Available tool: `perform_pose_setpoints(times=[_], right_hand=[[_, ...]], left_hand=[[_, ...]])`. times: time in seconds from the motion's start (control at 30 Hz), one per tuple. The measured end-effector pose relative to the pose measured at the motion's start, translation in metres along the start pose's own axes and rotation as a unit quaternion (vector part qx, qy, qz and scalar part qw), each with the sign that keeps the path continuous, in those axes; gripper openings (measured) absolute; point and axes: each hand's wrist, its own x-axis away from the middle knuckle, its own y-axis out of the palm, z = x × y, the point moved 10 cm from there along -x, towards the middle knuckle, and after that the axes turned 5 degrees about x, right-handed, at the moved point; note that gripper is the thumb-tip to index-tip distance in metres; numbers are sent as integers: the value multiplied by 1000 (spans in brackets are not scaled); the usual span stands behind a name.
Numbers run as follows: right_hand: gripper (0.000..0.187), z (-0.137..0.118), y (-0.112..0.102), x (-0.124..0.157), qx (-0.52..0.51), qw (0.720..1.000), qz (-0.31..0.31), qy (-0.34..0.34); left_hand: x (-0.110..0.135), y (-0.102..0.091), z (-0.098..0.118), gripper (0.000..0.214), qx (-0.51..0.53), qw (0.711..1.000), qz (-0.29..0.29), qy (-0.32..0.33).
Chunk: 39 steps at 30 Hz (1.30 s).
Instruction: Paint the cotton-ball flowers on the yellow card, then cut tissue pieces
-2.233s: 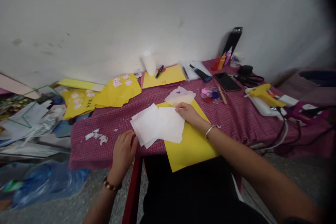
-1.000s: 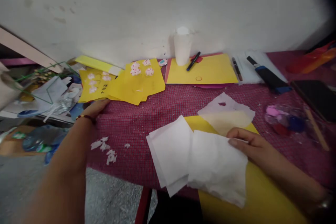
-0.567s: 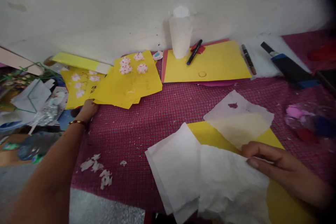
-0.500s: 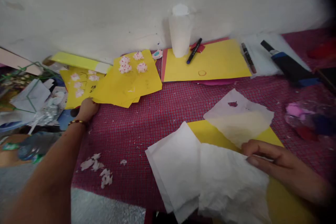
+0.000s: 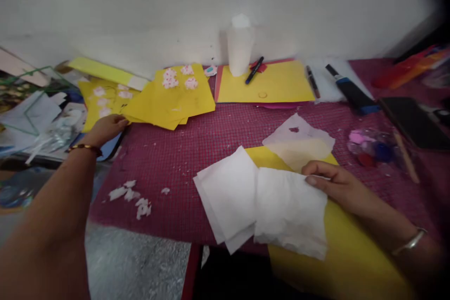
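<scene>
My left hand (image 5: 107, 129) reaches to the far left. Its bunched fingertips pinch the near left corner of a yellow paper sheet (image 5: 151, 108) carrying pink-and-white crumpled tufts (image 5: 170, 78). Beside it lies another yellow sheet (image 5: 86, 117) with similar tufts and dark marks, partly covered by the hand. My right hand (image 5: 330, 180) is closed, thumb against forefinger, on the upper right edge of a crinkled white tissue sheet (image 5: 290, 213). Smoother white sheets (image 5: 228, 187) overlap at its left. Under these lies a large yellow sheet (image 5: 351, 243), with a translucent torn piece (image 5: 298, 136) on its far edge.
Torn white scraps (image 5: 128, 192) dot the checked red cloth (image 5: 168, 159). By the wall stand a white roll (image 5: 240, 47), more yellow paper (image 5: 281, 86), a marker (image 5: 254, 70) and a blue-black tool (image 5: 351, 89). A phone (image 5: 415, 122) lies right; clutter (image 5: 45, 112) fills the left.
The view has shifted, bringing a phone and the right wrist's bangle into sight. My left hand stays by the yellow sheet's corner, its fingers now more visible. My right hand keeps holding the tissue.
</scene>
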Motion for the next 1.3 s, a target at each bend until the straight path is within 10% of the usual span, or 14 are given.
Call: perform_pose_setpoints(times=[0.13, 0.3, 0.5, 0.63, 0.73, 0.83, 1.0, 1.17, 1.3], right_hand=[[33, -1, 1, -3, 12, 1000, -16, -13], [30, -7, 3, -6, -14, 999, 9, -38], [32, -24, -2, -5, -99, 988, 39, -108], [26, -52, -50, 17, -137, 968, 99, -186], [20, -66, -99, 39, -210, 938, 169, -220], [19, -65, -124, 43, -258, 920, 191, -225], [25, -37, -107, 13, -279, 934, 148, -168], [25, -26, -85, 1, -275, 944, 99, -155], [25, -28, -96, 10, -263, 946, 91, -167]], left_hand=[[82, -19, -24, 46, 53, 997, 15, -58], [199, -22, 20, 42, 125, 991, 40, -21], [248, 7, 166, 25, 244, 952, -24, 185], [249, 28, 283, 28, 220, 907, -96, 345], [234, 42, 323, 33, 139, 907, -86, 389], [213, 58, 317, 58, 66, 927, -59, 365], [200, 79, 272, 87, 44, 953, -84, 288], [198, 83, 249, 63, 155, 967, -120, 161], [207, 94, 245, 41, 329, 900, -276, 72]])
